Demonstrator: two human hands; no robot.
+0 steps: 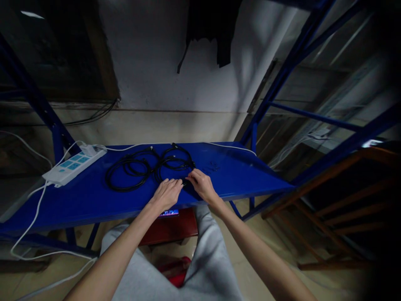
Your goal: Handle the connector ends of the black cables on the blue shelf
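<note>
black cables (153, 169) are laid in two loose coils, side by side and joined by overlapping loops, on the blue tabletop (238, 179), toward its far middle; they are probably spread flat so that the strands can be told apart. a short dark stretch, apparently of the same cable, is pinched by the left hand (167, 194) and the right hand (202, 184), whose fingers are curled narrow and almost meet near the front edge, perhaps for a steady two-sided grip. the power strip (73, 165) is set at the left end, apart from the coils, likely to leave working room.

what lies under the fingertips is mostly covered, and whether a plug is held cannot be told. the small items (213, 166) right of the coils are too dim to be identified. the dark hanging cloth (213, 29) is cut off above.
</note>
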